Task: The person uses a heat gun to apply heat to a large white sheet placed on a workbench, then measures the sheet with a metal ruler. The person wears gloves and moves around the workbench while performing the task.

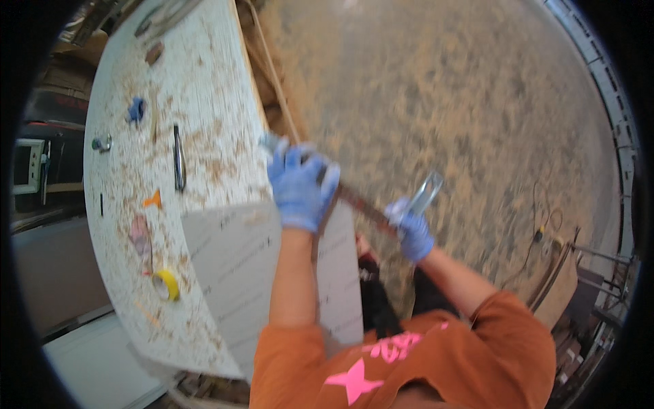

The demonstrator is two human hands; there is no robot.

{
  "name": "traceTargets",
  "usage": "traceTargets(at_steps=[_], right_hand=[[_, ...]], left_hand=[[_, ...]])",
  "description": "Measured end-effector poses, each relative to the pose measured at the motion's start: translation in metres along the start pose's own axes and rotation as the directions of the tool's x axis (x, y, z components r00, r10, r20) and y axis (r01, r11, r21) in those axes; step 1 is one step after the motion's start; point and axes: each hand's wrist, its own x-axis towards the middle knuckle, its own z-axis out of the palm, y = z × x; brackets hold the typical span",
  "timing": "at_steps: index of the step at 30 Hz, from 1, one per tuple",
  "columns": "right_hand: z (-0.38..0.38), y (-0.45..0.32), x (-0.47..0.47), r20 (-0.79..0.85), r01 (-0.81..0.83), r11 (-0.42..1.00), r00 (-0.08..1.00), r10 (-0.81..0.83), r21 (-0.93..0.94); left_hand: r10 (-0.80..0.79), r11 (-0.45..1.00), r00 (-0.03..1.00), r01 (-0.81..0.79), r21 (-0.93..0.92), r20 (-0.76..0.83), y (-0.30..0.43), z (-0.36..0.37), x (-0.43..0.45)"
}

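A long reddish-brown metal bar (364, 205), probably of a bar clamp, slopes down from my left hand to my right hand. My left hand (301, 191), in a blue glove, is wrapped around its upper part beside the worktable's edge. My right hand (414, 232), also gloved, grips the lower end, out over the floor. A shiny metal piece (426, 193) sticks up from the right hand; blur hides how it joins the bar. A blurred grey-blue end (271, 142) shows just beyond my left fingers. Beneath my left forearm lies a pale panel (230, 255) bearing printed writing.
Wood shavings litter the white worktable (219, 174). On it lie a black tool (179, 158), yellow tape roll (166, 285), orange piece (153, 199), blue item (136, 109) and brown block (154, 52). A cable (531, 245) lies on the dusty floor at right, near a metal rack (603, 255).
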Motion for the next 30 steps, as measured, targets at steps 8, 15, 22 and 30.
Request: traceTargets(at_steps=[8, 15, 22, 30], right_hand=[[0.03, 0.017, -0.009, -0.005, -0.014, 0.981, 1.0, 0.016, 0.193], [0.045, 0.042, -0.012, 0.021, 0.12, 0.993, 0.993, -0.12, 0.022], [0.022, 0.008, -0.021, 0.099, -0.015, 0.991, 0.995, 0.028, -0.13], [0.025, 0.037, -0.02, 0.112, -0.038, 0.994, 0.993, 0.027, 0.097]], left_hand=[[-0.09, 0.995, 0.995, 0.092, -0.037, 0.051, 0.004, -0.01, -0.001], [-0.036, 0.992, 0.999, 0.039, -0.121, 0.025, -0.007, -0.017, -0.016], [0.069, 0.993, 0.996, -0.062, -0.097, 0.061, -0.027, -0.057, -0.046], [-0.048, 0.988, 0.998, 0.043, -0.15, -0.03, -0.029, -0.043, -0.048]])
